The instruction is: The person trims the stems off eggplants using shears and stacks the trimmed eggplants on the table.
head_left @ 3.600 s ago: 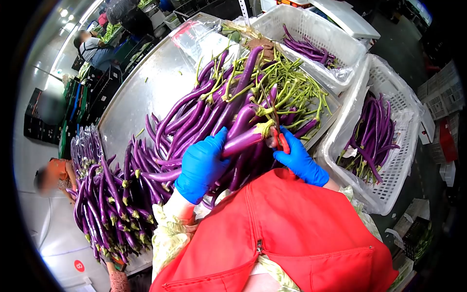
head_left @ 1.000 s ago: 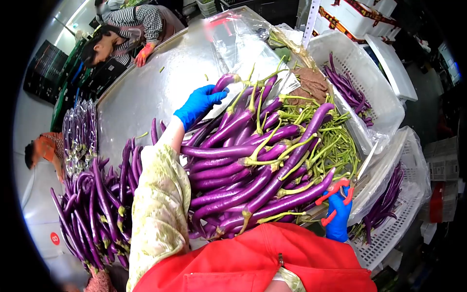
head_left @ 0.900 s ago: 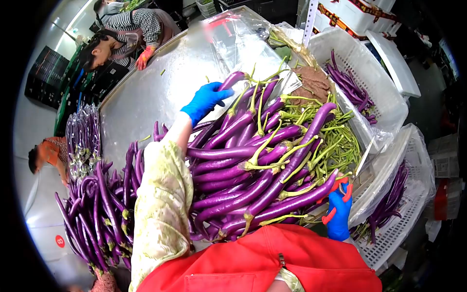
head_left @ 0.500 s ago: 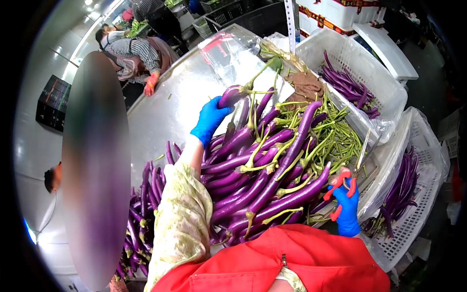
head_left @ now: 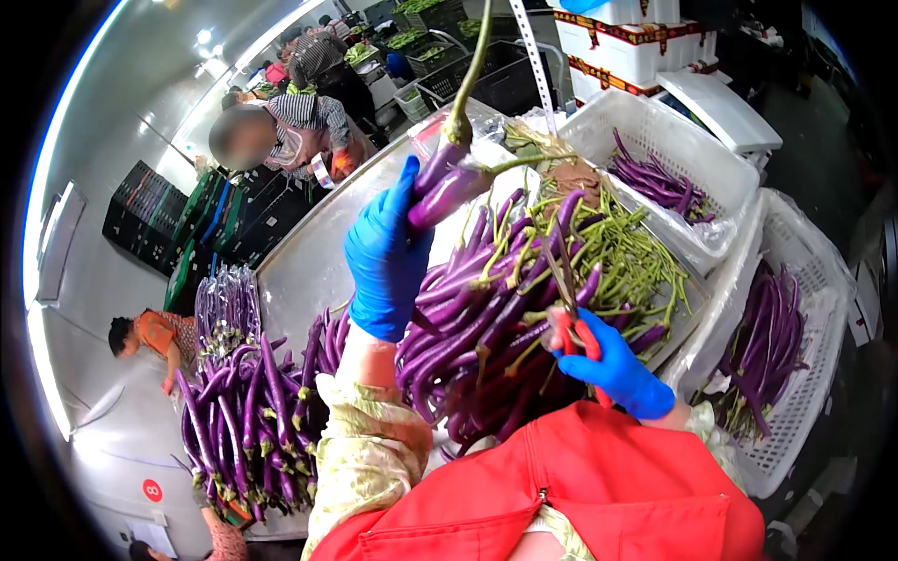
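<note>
Left hand (head_left: 385, 257) closed around two eggplants (head_left: 449, 197), raised above the table (head_left: 304, 251), their green stems projecting beyond the grip, one upward, one to the right; right hand (head_left: 613, 369) closed on red-handled scissors (head_left: 588, 338), blades extending forward from that grip; heaped eggplants (head_left: 468, 323) lie between and below the two grips; green stems (head_left: 631, 262) lie scattered just beyond the right grip; a white perforated crate (head_left: 772, 458) holding further eggplants (head_left: 762, 341) stands to its right.
</note>
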The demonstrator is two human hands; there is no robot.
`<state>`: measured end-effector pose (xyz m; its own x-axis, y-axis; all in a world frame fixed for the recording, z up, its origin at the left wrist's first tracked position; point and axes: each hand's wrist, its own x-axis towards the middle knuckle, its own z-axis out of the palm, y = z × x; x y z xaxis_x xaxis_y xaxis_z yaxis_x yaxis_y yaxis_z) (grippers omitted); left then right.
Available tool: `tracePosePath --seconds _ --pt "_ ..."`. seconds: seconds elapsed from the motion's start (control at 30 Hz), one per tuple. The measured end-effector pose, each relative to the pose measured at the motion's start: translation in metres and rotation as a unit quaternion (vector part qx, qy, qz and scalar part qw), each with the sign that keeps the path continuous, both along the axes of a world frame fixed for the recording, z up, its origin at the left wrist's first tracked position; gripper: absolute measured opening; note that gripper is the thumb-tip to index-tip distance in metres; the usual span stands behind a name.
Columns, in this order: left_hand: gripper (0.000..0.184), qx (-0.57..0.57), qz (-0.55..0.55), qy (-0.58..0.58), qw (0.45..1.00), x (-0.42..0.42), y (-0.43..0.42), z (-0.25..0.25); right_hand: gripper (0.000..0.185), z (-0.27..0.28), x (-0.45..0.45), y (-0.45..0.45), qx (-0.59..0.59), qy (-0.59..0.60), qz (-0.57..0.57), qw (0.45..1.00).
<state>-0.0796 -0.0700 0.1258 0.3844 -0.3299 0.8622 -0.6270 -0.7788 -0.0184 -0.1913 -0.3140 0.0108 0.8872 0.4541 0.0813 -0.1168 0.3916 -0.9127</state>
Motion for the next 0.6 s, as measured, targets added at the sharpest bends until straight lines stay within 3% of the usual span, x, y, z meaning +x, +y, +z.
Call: tracePosePath --seconds 0.07,0.1,0.23,0.37,0.6 --pt "0.064 0.012 0.024 0.061 0.998 -0.023 -0.005 -0.009 0.063 -0.004 -0.002 0.006 0.009 0.019 -0.011 1.0" --pt "0.067 0.032 0.026 0.061 0.997 -0.027 -0.006 -0.014 0.067 -0.008 0.001 0.009 -0.023 -0.01 -0.032 0.999" --pt "0.07 0.046 0.03 0.06 0.997 -0.053 -0.019 -0.013 0.068 0.001 -0.008 0.01 0.032 0.027 -0.03 0.999" --pt "0.068 0.094 0.024 0.085 0.992 -0.066 -0.037 -0.009 0.064 0.005 -0.014 0.008 0.042 -0.045 -0.037 0.997" --pt "0.059 0.109 -0.03 0.111 0.987 -0.066 -0.059 -0.01 0.063 0.007 -0.022 -0.003 0.044 -0.029 -0.063 0.997"
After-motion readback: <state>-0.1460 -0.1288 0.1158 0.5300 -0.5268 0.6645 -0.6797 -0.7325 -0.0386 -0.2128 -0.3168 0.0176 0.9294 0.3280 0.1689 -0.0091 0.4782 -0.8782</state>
